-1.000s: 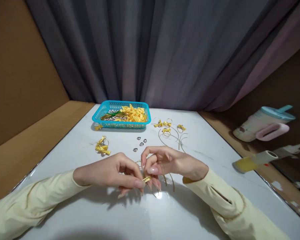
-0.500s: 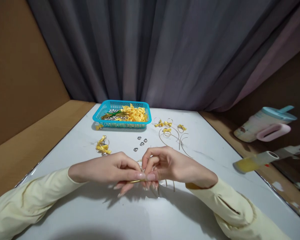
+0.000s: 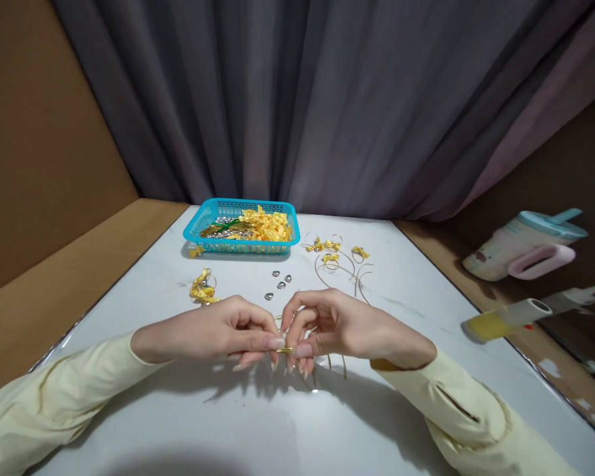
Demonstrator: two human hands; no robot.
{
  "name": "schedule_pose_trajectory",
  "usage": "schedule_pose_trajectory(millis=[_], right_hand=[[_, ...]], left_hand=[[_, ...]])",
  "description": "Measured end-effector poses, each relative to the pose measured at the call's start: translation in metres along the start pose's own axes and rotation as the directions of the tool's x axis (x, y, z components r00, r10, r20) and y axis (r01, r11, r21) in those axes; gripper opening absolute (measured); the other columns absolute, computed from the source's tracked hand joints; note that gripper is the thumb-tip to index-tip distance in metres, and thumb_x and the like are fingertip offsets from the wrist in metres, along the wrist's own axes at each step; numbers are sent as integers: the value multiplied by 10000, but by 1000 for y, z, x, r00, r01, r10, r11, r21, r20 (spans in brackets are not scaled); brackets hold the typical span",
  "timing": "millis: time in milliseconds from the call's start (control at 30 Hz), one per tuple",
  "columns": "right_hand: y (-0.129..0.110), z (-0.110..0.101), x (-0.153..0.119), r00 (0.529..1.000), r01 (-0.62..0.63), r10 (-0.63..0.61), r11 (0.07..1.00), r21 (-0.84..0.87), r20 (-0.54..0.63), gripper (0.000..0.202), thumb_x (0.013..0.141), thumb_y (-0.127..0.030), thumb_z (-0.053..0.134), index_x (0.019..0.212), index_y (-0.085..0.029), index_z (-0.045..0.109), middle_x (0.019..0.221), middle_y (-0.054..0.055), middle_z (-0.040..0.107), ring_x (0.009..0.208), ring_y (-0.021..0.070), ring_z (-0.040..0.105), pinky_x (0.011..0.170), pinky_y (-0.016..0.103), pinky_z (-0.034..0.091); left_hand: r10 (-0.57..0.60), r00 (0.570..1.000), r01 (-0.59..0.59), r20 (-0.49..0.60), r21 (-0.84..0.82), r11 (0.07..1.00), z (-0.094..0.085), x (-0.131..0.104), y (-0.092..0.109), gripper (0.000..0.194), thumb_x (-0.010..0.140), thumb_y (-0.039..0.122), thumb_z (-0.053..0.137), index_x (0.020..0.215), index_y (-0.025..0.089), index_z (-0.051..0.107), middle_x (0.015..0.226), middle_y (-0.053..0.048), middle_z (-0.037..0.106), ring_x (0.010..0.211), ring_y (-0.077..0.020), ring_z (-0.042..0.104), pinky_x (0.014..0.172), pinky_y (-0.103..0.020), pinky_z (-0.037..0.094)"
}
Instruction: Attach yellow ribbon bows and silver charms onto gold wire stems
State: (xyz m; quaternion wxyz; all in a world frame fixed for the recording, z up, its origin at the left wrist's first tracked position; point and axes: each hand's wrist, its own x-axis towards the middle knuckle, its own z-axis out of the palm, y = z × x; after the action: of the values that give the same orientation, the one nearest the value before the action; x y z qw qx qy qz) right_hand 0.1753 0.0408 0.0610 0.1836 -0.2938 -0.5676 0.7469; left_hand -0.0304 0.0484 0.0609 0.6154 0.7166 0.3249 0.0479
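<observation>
My left hand and my right hand meet over the white table, thumbs pressed to fingers. Between the fingertips shows a short length of gold wire, pinched from both sides. Several silver heart-shaped pieces lie just beyond my hands. More wires spread past my right hand, and some stick out beneath it. Left of the silver pieces is a small pile of yellow bows. Other yellow bows on wire loops rest behind my right hand.
A blue basket at the back holds yellow bows, silver pieces and something green. On the right are a tumbler with a pink handle and a clear tube of yellow liquid. Grey curtains hang behind the table.
My fingertips have drawn slightly apart, and the gold wire now shows between them. The fingers under my left hand have curled in. Objects on the table look unmoved.
</observation>
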Motion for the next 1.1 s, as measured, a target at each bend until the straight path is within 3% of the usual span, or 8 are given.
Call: schedule_pose_trajectory(millis=[400, 600, 800, 967, 1100], right_hand=[[2, -2, 2, 1000, -9, 8, 1000, -21, -16, 174, 721, -177, 684, 830, -134, 555, 669, -4, 633, 514, 85, 573, 573, 258, 482], [0, -9, 2, 999, -49, 49, 995, -83, 1, 160, 724, -182, 679, 850, -105, 618, 692, 9, 627, 535, 67, 547, 568, 223, 457], [4, -11, 4, 998, -44, 46, 998, -53, 34, 172, 730, -235, 678, 830, -107, 622, 644, 2, 634, 551, 87, 595, 596, 245, 490], [4, -12, 4, 997, -63, 63, 998, 2, 45, 189, 698, -216, 704, 814, -111, 598, 625, 4, 653, 525, 89, 596, 566, 241, 491], [4, -8, 4, 995, -78, 75, 996, 45, 62, 161, 696, -168, 692, 813, -105, 599, 599, -6, 646, 488, 77, 583, 562, 235, 489]], left_hand=[[-15, 998, 19, -57, 74, 997, 2, -1, 1, 293, 836, 396, 538, 784, 133, 657, 489, 60, 398, 460, -68, 339, 430, -175, 240], [-94, 993, 89, -68, -76, 993, 2, 0, 3, 260, 822, 381, 565, 757, 135, 617, 519, 44, 526, 453, -69, 448, 474, -175, 363], [-91, 996, 90, 4, -177, 980, -2, 1, -3, 260, 794, 387, 609, 719, 139, 596, 481, 59, 527, 393, -53, 446, 386, -152, 306], [-20, 1000, 15, -17, -238, 971, -4, 2, -8, 271, 800, 388, 608, 720, 133, 563, 469, 51, 546, 376, -45, 431, 372, -145, 290], [-33, 999, 24, -32, -258, 966, 1, 5, -6, 281, 781, 396, 628, 775, 160, 476, 478, 68, 567, 350, -37, 412, 361, -132, 290]])
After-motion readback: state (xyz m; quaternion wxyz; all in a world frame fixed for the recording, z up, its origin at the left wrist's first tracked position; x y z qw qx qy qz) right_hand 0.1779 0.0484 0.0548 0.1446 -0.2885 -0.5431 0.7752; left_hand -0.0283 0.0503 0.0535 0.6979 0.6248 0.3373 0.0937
